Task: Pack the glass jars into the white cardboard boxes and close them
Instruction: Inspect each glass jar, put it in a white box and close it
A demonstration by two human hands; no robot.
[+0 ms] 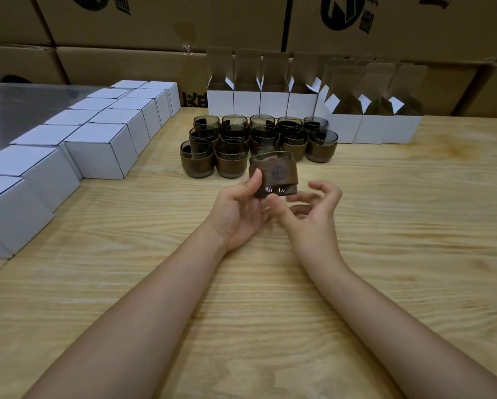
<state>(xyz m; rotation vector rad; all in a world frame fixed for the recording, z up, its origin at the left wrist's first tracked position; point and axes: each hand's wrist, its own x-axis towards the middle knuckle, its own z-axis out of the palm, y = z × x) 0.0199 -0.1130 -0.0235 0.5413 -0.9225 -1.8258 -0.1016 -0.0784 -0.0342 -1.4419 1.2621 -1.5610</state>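
Just beyond held jar (273, 175), jar cluster (232, 142), open boxes (247, 102), closed boxes (100, 151) left

Both forearms (143, 306) bare, wrist to frame edge. Left hand (238, 214) and right hand (313, 217) likewise bare, uncovered throughout.

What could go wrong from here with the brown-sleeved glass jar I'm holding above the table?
1. The brown-sleeved glass jar is tilted and gripped mainly by the left hand, with the right hand loose beside it; it may slip onto the wooden table.
2. Reaching the open white cardboard boxes means passing the cluster of standing glass jars, which a forearm might knock.
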